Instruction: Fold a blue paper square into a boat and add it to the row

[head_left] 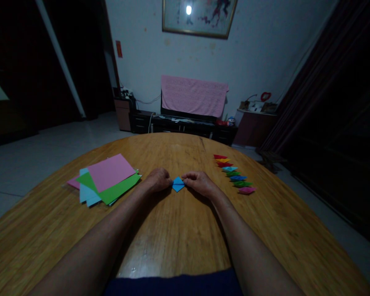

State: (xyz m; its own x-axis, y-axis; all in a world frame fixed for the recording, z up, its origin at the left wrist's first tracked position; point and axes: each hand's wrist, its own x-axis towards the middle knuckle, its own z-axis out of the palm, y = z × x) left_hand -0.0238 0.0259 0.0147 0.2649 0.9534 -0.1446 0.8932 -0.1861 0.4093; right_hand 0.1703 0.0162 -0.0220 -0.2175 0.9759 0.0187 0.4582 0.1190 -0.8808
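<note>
A small blue folded paper [178, 183] lies on the round wooden table [179, 230] in front of me. My left hand [158, 179] is closed and pinches the paper's left side. My right hand [199, 182] is closed and pinches its right side. Both forearms rest on the tabletop. The paper shows as a small bow-like shape between the fingertips.
A stack of coloured paper sheets [106, 179], pink, green and light blue, lies to the left. A row of several small folded paper pieces [234, 173] runs along the right. Beyond the table stand a low cabinet and a pink-draped screen [193, 95].
</note>
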